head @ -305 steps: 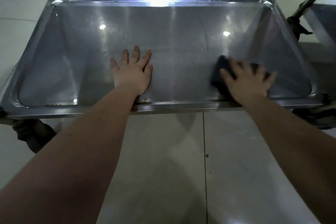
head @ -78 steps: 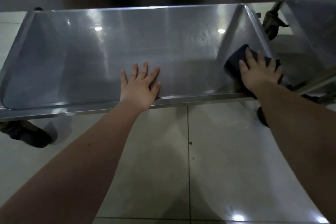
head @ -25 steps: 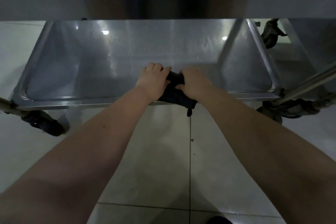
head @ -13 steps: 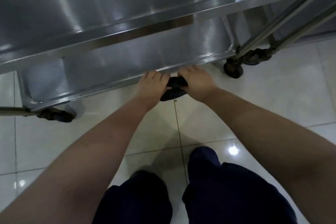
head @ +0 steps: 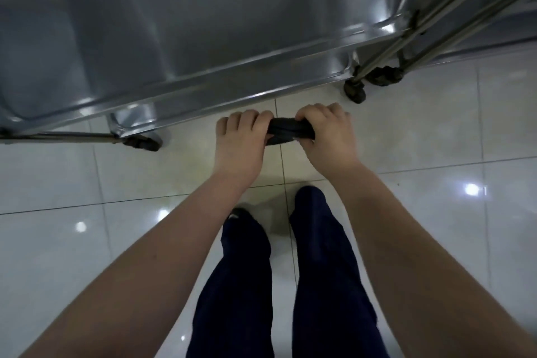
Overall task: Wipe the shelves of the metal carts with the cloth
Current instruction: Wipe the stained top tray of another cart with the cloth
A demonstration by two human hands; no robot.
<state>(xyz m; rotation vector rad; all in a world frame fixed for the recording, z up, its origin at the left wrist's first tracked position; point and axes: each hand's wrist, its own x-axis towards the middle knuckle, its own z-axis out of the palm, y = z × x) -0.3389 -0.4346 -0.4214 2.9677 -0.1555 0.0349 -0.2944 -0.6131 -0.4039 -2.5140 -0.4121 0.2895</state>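
As fingers (head: 247, 120) curl tight, cloth (head: 287, 131) gripped between

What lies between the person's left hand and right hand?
The head view shows the dark cloth, rolled up, spanning the gap; the left hand and right hand each grip one end.

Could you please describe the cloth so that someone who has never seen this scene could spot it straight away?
Find the big metal cart across the top of the view, then drop to the pale floor before its near rim. There the left hand and right hand grip the cloth between them: a small, dark, rolled bundle, unlike the shiny steel above.
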